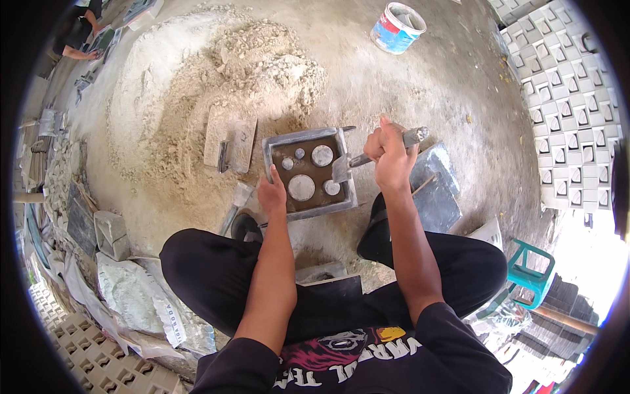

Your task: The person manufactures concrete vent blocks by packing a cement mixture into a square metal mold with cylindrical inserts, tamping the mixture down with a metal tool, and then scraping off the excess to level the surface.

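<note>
While the left hand is resting against the frame's left wall, its thumb is lying on the rim; the fingers are curling mostly out of sight, so cannot tell whether it is gripping. The right hand is clenching a trowel, its blade reaching over the frame's right edge. The square grey frame is sitting on the floor ahead of the crossed legs, slightly turned. Inside, five round discs of differing sizes are standing apart in brown fill.

Left side: a board with a handle is lying near the frame, on the edge of a sand pile; room there is narrowing. Right side: dark slabs are lying below the right hand, near the right knee. Toward the upper right, a wide stretch of floor is running out to a bucket. Patterned blocks are bounding the far right.
</note>
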`<action>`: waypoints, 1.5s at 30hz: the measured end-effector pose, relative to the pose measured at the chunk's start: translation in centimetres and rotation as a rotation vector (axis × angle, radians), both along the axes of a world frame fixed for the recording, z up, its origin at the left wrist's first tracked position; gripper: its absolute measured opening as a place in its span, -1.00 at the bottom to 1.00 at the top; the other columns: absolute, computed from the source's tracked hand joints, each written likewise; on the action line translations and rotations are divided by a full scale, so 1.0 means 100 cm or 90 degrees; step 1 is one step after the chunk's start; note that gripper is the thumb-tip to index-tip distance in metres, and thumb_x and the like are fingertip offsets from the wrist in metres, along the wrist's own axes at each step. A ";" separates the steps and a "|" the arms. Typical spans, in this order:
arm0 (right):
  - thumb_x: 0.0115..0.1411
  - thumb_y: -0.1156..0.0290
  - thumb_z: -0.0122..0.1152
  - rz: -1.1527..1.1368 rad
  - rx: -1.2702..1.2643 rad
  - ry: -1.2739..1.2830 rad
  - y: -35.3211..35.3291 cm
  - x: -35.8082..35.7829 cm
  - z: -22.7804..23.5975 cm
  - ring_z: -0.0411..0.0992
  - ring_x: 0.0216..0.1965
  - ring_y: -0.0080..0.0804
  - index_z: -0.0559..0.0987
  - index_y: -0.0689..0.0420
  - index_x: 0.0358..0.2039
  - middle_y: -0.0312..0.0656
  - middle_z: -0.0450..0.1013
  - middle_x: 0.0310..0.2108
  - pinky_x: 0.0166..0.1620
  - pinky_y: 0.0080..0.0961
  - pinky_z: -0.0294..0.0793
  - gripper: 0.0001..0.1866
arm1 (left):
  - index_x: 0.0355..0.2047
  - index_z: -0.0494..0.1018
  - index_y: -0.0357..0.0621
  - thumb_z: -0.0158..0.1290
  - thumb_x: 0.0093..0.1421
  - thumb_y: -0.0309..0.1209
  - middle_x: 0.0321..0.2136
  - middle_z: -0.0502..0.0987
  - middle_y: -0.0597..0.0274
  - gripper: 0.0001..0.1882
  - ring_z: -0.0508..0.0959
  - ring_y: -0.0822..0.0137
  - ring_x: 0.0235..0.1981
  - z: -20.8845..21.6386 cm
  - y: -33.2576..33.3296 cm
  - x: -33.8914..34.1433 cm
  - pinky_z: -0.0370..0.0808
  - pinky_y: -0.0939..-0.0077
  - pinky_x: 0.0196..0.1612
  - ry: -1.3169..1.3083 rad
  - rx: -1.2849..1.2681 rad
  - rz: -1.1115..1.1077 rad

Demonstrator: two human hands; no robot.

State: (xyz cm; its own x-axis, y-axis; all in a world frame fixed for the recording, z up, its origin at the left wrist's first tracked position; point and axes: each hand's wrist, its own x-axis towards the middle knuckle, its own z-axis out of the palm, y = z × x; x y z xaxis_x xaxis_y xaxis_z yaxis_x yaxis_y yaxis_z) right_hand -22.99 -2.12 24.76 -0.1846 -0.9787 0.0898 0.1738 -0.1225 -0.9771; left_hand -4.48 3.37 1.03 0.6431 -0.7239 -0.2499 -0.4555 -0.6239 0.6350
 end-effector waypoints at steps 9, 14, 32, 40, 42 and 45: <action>0.22 0.48 0.01 0.070 0.021 0.078 -0.007 -0.020 -0.060 0.06 -0.71 -0.66 0.23 0.13 -0.81 -0.42 0.16 -0.78 -0.61 -0.54 -0.01 -0.56 | -0.15 0.51 -0.31 -0.32 0.24 0.24 -0.26 0.54 -0.27 -0.21 0.51 -0.23 -0.16 0.003 -0.002 0.000 0.41 -0.04 -0.07 -0.003 0.046 0.002; 0.21 0.47 0.07 0.074 0.038 0.117 -0.006 -0.009 -0.108 0.10 -0.63 -0.73 0.30 0.16 -0.77 -0.46 0.19 -0.74 -0.57 -0.58 0.06 -0.61 | -0.17 0.52 -0.31 -0.33 0.25 0.24 -0.24 0.54 -0.27 -0.21 0.50 -0.22 -0.14 0.008 -0.004 0.002 0.39 -0.04 -0.05 0.036 0.041 0.008; 0.23 0.42 0.05 0.153 -0.001 0.159 -0.070 -0.006 -0.139 0.10 -0.66 -0.76 0.28 0.10 -0.76 -0.48 0.18 -0.74 -0.63 -0.59 0.02 -0.60 | -0.22 0.54 -0.30 -0.33 0.23 0.27 -0.28 0.55 -0.25 -0.19 0.51 -0.22 -0.16 -0.002 -0.004 0.003 0.40 -0.05 -0.07 0.013 0.072 -0.008; 0.32 0.20 0.06 0.058 0.003 -0.009 -0.071 0.006 -0.091 0.03 -0.69 -0.71 0.22 0.04 -0.75 -0.50 0.09 -0.75 -0.62 -0.59 -0.04 -0.50 | -0.25 0.54 -0.31 -0.32 0.22 0.27 -0.29 0.55 -0.24 -0.19 0.52 -0.22 -0.19 0.005 -0.002 0.001 0.41 -0.06 -0.09 0.007 0.082 0.005; 0.32 0.21 0.04 0.111 -0.069 -0.015 -0.068 0.007 -0.092 0.02 -0.68 -0.70 0.22 0.05 -0.76 -0.50 0.09 -0.75 -0.62 -0.58 -0.06 -0.49 | -0.26 0.54 -0.32 -0.32 0.22 0.28 -0.29 0.55 -0.25 -0.19 0.52 -0.22 -0.18 0.004 -0.004 0.001 0.41 -0.05 -0.09 0.011 0.070 0.004; 0.32 0.27 0.05 0.255 -0.180 0.091 -0.069 0.004 -0.107 0.02 -0.66 -0.69 0.24 0.11 -0.78 -0.49 0.11 -0.75 -0.61 -0.55 -0.01 -0.49 | -0.27 0.54 -0.33 -0.32 0.22 0.27 -0.28 0.54 -0.27 -0.18 0.51 -0.22 -0.17 0.004 -0.003 0.002 0.40 -0.04 -0.08 0.027 0.073 0.002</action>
